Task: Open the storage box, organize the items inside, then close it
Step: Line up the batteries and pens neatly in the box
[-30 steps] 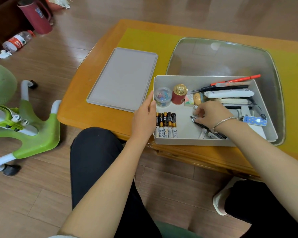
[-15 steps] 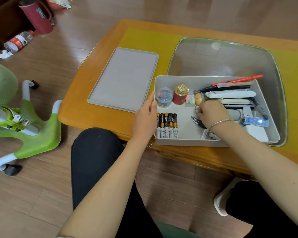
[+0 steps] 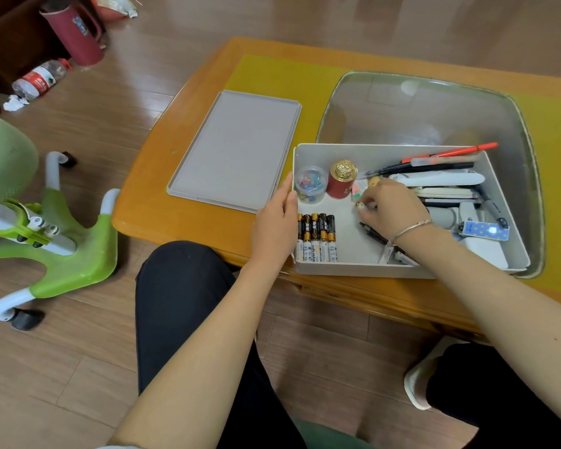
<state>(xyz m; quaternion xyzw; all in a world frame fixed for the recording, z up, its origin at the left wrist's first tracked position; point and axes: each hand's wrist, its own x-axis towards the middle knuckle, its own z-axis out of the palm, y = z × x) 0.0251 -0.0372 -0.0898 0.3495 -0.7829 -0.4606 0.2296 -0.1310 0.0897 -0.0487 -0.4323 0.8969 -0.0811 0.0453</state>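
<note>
**Inside the open storage box, two hands at work**

Closely curled, the fingertips (image 3: pixel 365 207) of the right hand (image 3: pixel 394 210) pinched a small pale item over the box floor; what it was could not be told. A thin silver bracelet (image 3: pixel 410 229) circled that wrist. The left hand (image 3: pixel 274 228) lay against the outside of the left wall of the storage box (image 3: pixel 353 268), fingers straight, thumb touching the rim.

The grey box sat uncovered at the near edge of a wooden table (image 3: pixel 182 202). A row of batteries (image 3: pixel 316 238) lay in its near-left corner. Behind them stood a clear tub of clips (image 3: pixel 311 188) and a red jar with a gold cap (image 3: pixel 340 183). Pens and other oddments were heaped on the right side, a red pen (image 3: pixel 450 153) leaning over the far rim. The box's flat lid (image 3: pixel 234 150) lay on the table just left of the box.
</note>
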